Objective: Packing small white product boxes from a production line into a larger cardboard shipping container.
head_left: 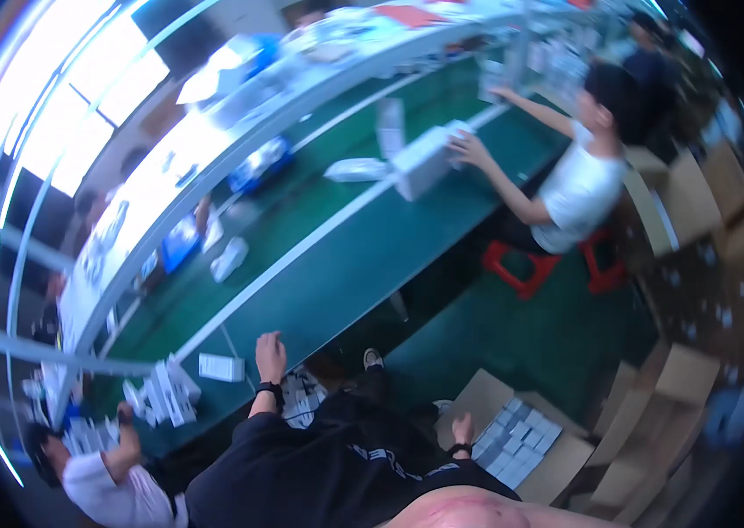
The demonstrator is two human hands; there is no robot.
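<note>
My left hand (271,356), with a dark band at the wrist, is over the near edge of the green workbench (319,290). Its fingers look stretched out, and I see nothing in them. Closest to it on the bench is a small white box (221,367). Lower down at the right, my right hand (462,429) hangs beside an open carton (482,400) filled with rows of small whitish boxes (517,436). Its fingers are a little apart, with nothing visible in them. Motion blur softens the picture.
A co-worker in white (579,194) touches a white box (425,163) on the bench; red stools (520,268) stand below. Another co-worker (108,484) is at lower left, near piled white boxes (165,396). Open cartons (654,414) stand along the right. A shelf (240,145) runs above the bench.
</note>
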